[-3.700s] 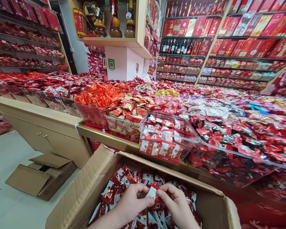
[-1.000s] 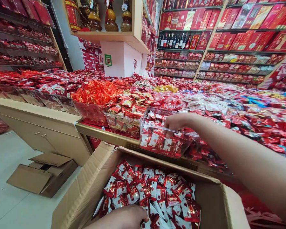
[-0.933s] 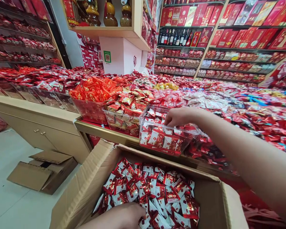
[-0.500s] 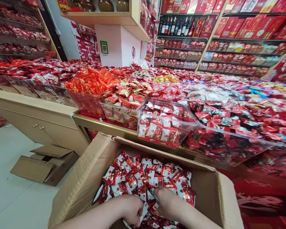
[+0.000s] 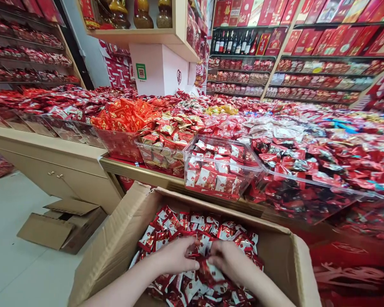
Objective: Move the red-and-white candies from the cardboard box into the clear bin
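Note:
Red and white wrapped packets (image 5: 192, 285) lie in a pile inside an open cardboard box (image 5: 275, 260). Over the middle of the pile, my left hand (image 5: 178, 255) has its thumb and fingers apart, with packets just beyond the fingertips. My right hand (image 5: 228, 259) faces it, fingers curled at a blurred packet (image 5: 211, 273); what the fingers grip is partly hidden. Behind the box, a clear plastic bin (image 5: 222, 170) holds similar red and white packets.
Bins of durian-labelled packets (image 5: 166, 147), orange-red packets (image 5: 124, 117) and dark red packets (image 5: 301, 183) line the counter edge (image 5: 141, 169). An opened smaller carton (image 5: 64, 226) sits on the floor at left. Shelves stand behind.
Both hands have risen from within the pile. The left hand's fingers have opened, and a packet shows blurred below the right hand. The view has tilted slightly upward.

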`<state>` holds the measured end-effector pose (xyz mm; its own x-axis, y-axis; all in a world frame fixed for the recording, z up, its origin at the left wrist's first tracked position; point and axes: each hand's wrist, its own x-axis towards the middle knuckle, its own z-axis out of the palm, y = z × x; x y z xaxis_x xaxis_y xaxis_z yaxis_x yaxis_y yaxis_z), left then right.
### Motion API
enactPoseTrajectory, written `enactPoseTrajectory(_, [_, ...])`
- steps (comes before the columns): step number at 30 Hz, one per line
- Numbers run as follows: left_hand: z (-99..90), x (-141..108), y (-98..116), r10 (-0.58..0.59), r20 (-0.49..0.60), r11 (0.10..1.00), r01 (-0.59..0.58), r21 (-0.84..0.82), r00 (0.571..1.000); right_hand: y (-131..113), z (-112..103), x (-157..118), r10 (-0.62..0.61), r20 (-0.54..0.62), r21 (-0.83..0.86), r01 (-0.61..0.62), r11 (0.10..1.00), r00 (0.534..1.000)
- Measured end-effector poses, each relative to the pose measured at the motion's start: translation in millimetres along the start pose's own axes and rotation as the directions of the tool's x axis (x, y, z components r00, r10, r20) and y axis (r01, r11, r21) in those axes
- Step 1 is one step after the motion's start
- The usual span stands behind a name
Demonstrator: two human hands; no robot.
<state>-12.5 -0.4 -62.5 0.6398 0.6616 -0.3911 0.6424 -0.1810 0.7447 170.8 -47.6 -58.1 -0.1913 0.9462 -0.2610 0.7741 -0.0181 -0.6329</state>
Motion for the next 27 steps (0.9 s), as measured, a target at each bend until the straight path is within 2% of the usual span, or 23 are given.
enactPoseTrajectory(2, [-3.5, -1.0, 6.9, 0.051, 0.039, 0.962, -0.039, -0.271, 0.998, -1.1, -11.4, 1.6, -0.039, -0.097, 0.229, 0.060, 0.972, 0.994])
enactPoseTrajectory(4, [-4.1, -1.5, 13.3, 0.090, 0.062, 0.869, -0.048, -0.493, 0.994, -3.9, -17.5, 2.3, -0.023, -0.147, 0.443, 0.087, 0.892, 0.989])
enactPoseTrajectory(6, [-2.5, -1.1, 17.4, 0.099, 0.004, 0.802, -0.077, -0.592, 0.995, -7.6, -18.6, 2.3, 0.027, -0.133, 0.614, 0.061, 0.787, 0.991])
enactPoseTrajectory(9, [0.2, 1.0, 18.9, 0.094, -0.102, 0.755, -0.138, -0.641, 0.990, -12.3, -15.7, 2.0, 0.068, -0.076, 0.778, 0.016, 0.629, 0.995])
enactPoseTrajectory(12, [1.3, 3.0, 18.3, 0.076, -0.156, 0.695, -0.165, -0.700, 0.985, -12.9, -10.9, 3.2, 0.044, -0.066, 0.832, 0.031, 0.554, 0.997])
enactPoseTrajectory(17, [3.3, 1.5, 21.6, 0.020, -0.191, 0.620, -0.162, -0.768, 0.981, -6.8, -2.8, 6.8, 0.027, -0.067, 0.836, 0.042, 0.547, 0.997])
enactPoseTrajectory(23, [8.2, 1.0, 21.9, -0.071, -0.156, 0.641, -0.075, -0.764, 0.985, -4.4, 0.1, 6.2, 0.159, -0.099, 0.845, -0.001, 0.535, 0.982])
enactPoseTrajectory(25, [9.3, 2.5, 19.6, -0.050, -0.183, 0.648, -0.108, -0.754, 0.982, -5.5, -0.5, 5.6, 0.209, -0.072, 0.850, -0.050, 0.524, 0.975])
enactPoseTrajectory(27, [9.6, 4.1, 17.5, 0.020, -0.235, 0.658, -0.189, -0.729, 0.972, -7.2, -1.6, 5.1, 0.201, -0.073, 0.851, -0.044, 0.524, 0.977])
